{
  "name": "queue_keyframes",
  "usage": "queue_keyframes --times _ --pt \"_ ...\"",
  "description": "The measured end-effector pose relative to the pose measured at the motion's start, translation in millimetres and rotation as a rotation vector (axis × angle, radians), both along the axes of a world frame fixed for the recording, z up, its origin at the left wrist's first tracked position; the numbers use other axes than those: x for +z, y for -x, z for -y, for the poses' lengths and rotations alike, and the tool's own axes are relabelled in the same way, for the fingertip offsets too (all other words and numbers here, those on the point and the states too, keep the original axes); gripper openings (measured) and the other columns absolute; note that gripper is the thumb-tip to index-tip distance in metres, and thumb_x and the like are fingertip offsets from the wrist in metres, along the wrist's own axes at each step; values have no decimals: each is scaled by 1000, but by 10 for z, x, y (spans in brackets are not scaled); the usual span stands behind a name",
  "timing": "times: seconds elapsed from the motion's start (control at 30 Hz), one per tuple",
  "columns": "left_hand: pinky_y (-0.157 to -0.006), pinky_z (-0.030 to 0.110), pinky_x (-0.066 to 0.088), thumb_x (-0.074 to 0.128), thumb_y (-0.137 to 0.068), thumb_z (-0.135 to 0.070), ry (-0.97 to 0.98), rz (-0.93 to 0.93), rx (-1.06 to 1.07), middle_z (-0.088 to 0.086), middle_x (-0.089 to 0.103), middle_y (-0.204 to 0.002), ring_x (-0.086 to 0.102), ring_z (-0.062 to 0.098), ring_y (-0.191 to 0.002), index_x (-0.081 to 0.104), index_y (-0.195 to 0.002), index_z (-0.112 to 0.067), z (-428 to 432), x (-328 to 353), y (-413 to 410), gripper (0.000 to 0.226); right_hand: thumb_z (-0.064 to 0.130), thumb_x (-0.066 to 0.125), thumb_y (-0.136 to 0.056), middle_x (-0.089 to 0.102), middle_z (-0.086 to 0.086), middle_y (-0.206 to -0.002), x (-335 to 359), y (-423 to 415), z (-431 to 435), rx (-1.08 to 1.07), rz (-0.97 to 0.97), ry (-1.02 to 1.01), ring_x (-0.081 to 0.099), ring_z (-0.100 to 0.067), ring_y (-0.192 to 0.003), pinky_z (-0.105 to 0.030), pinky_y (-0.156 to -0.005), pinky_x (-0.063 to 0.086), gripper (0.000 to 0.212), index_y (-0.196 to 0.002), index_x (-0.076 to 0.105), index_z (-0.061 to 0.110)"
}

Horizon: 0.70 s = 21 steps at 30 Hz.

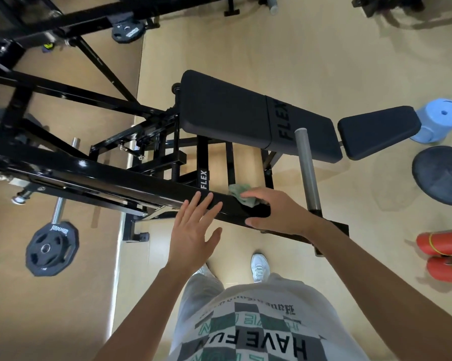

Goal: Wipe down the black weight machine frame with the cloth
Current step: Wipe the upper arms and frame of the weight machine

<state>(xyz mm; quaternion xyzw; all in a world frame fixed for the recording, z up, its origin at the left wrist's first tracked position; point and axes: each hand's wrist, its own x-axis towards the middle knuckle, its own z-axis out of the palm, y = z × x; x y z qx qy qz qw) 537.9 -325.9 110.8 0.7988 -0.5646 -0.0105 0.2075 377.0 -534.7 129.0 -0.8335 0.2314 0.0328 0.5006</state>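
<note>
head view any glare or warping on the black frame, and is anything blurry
Head view: bright glare streaks on the glossy black frame; fisheye bows its bars; the far left edge is smeared; the left hand, right hand and cloth look sharp.

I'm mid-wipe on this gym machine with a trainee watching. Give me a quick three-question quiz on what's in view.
1. True or false: the left hand grips the crumpled green cloth.
2. The cloth lies against: A the blue paper roll, B the glossy black frame beam, C the round weight plate.
3. Fill in: the black padded bench bears the word ____.
Key: 1 false, the right hand holds it on the beam and the left hand's fingers are straight; 2 B; 3 FLEX.
</note>
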Motion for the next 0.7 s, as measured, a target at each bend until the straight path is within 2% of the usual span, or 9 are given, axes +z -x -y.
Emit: queue_keyframes --times 0.13,0.27,0.37,0.47,0.57,0.7 --pt "-114 52 39 75 -90 -24 41 -37 85 4 52 -151 39 25 -147 62 -138 -19 -111 36 -218 50 33 77 -87 54 19 -127 17 -31 96 4 -78 -15 52 4 -108 -6 -85 43 55 -138 54 31" --pt "-113 53 38 70 -89 -35 87 18 229 8 55 -148 41 31 -144 67 -130 -17 -264 91 -608 45 36 79 -85 54 19 -131 32 -334 76 63 -103 -76 51 -4 -119 -22 -100 46 58 -137 53 37" --pt "-111 57 38 70 -89 -40 70 64 298 11 53 -149 38 34 -146 68 -129 -17 -397 110 -886 46 36 80 -85 53 21 -131 31 -662 -34 94 -106 -94 50 1 -119 -19 -99 45 61 -138 52 37" --pt "-114 56 33 69 -89 -41 44 94 312 12 49 -152 34 34 -148 67 -131 -19 -503 106 -1128 48 34 80 -85 52 21 -131 70 -1047 -169 110 -106 -95 49 5 -118 -15 -96 44 60 -138 52 36" --pt "-120 53 25 70 -89 -39 20 95 263 13 45 -155 31 32 -151 63 -136 -22 -592 94 -1303 50 31 79 -87 56 11 -134 130 -1440 -298 108 -99 -99 53 -8 -119 -22 -99 49 60 -140 53 30" --pt "-124 51 14 70 -88 -37 -25 85 260 12 39 -159 23 29 -154 58 -140 -25 -724 81 -1474 55 28 76 -89 56 11 -128 173 -1784 -439 89 -110 -86 56 -13 -116 -24 -99 52 51 -135 55 33"
